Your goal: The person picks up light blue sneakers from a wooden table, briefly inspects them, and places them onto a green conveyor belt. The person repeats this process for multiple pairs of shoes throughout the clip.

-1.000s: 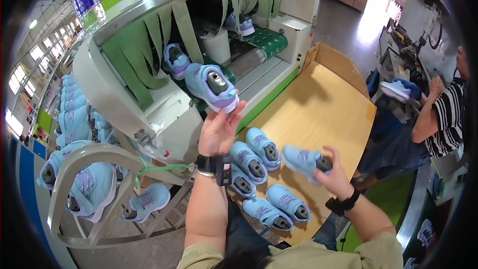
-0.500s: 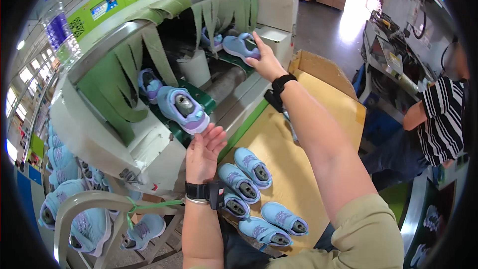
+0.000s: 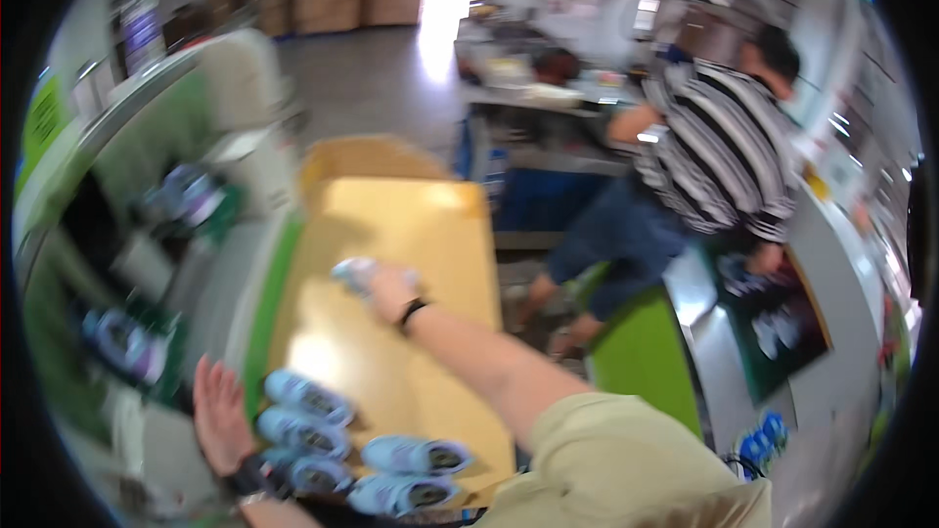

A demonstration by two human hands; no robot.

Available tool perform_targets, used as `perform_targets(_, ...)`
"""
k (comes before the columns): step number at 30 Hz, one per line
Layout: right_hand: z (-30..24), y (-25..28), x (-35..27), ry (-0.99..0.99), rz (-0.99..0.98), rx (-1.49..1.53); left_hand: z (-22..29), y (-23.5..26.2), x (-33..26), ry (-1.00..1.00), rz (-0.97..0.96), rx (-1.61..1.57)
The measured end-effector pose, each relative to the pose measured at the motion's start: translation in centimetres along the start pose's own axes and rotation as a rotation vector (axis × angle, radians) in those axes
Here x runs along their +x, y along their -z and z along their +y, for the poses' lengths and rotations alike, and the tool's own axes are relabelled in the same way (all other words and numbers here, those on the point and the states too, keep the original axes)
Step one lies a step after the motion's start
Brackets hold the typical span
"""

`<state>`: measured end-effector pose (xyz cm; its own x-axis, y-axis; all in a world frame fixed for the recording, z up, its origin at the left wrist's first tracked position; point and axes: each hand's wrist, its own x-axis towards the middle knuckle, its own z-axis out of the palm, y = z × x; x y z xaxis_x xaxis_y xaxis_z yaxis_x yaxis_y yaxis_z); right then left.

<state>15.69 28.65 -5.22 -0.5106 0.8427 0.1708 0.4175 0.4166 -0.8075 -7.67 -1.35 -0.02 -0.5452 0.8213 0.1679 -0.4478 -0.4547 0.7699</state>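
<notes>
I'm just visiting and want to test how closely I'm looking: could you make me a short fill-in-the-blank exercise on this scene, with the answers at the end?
1. On the table, the right hand is at a lone light blue shoe, apart from a group of ____ light blue shoes nearer the person.
2. The left hand, palm open beside the table, holds ____.
3. The co-worker wears a shirt with black and white ____.

Missing words: five; nothing; stripes.

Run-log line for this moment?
right hand on blue shoe, grip blurred | left hand open, beside white machine | more shoes on table
</notes>
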Motion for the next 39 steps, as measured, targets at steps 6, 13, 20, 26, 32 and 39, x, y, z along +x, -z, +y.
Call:
perform_targets(6,-2.6,3.9,-12.3,0.206,-0.185,-0.532,-3.6,1.7,2.1,0.118,-0.200,0.004)
perform_targets(13,0.3,6.9,-20.7,0.050,-0.221,-0.046,-2.7,-7.2,-0.4,0.317,0.048,0.145)
perform_targets(20,0.2,7.2,-24.8,-0.086,-0.128,0.043,-3.1,-7.1,-0.6,0.331,0.094,0.131)
perform_targets(26,-0.6,6.5,-24.7,0.072,-0.069,-0.106,-3.8,-3.4,0.0,0.352,0.114,0.086)
perform_targets(32,-0.4,7.3,-25.7,0.127,-0.065,-0.130,-4.1,-4.5,0.2,0.480,0.106,0.049)
perform_targets(39,-0.6,7.0,-25.6,0.103,-0.040,-0.073,-5.4,1.9,2.0,0.554,-0.016,-0.269)
